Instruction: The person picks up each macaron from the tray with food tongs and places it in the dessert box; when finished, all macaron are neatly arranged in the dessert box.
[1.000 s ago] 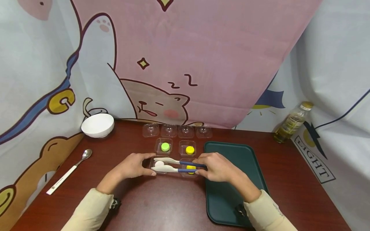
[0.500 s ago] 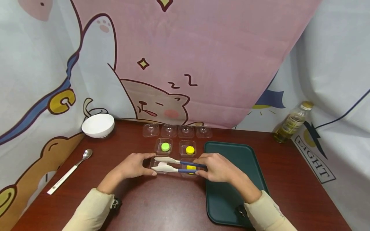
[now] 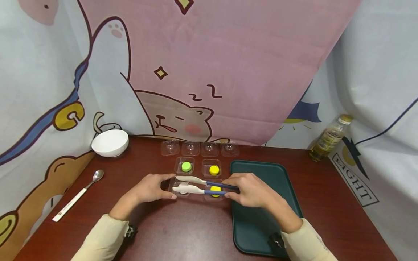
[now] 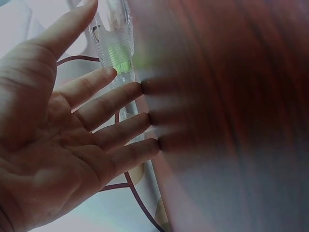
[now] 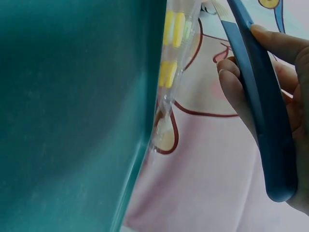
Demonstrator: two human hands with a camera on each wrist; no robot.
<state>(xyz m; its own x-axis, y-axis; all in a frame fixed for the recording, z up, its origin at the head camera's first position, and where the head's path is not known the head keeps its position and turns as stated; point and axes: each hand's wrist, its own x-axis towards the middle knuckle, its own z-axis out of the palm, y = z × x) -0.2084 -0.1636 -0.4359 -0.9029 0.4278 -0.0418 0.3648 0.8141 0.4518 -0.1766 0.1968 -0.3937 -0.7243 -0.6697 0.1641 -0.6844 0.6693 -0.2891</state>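
In the head view, my left hand [image 3: 150, 187] lies beside the front-left clear plastic box [image 3: 174, 183], thumb and index fingertip at its near and far edges. The left wrist view shows the other fingers [image 4: 111, 106] spread and nearly straight. A pale round macaron [image 3: 183, 183] sits in this box. My right hand [image 3: 248, 190] grips tongs [image 3: 213, 193] with blue handles and white tips. The two tong arms stand apart, the tips over the pale macaron and partly hiding it. Under the handles is a second box with a yellow macaron [image 3: 215, 189].
Behind are boxes holding a green macaron [image 3: 186, 166] and a yellow one [image 3: 214, 170]. Several clear lids [image 3: 191, 149] line the back. A dark green tray [image 3: 254, 224] lies right, an oil bottle [image 3: 330, 139] beyond. Left are a white bowl [image 3: 110, 144] and a spoon [image 3: 76, 199].
The pale macaron shifted slightly right within its box between the first two frames. My right hand and the tongs have since moved a little to the right. The left hand stays in place.
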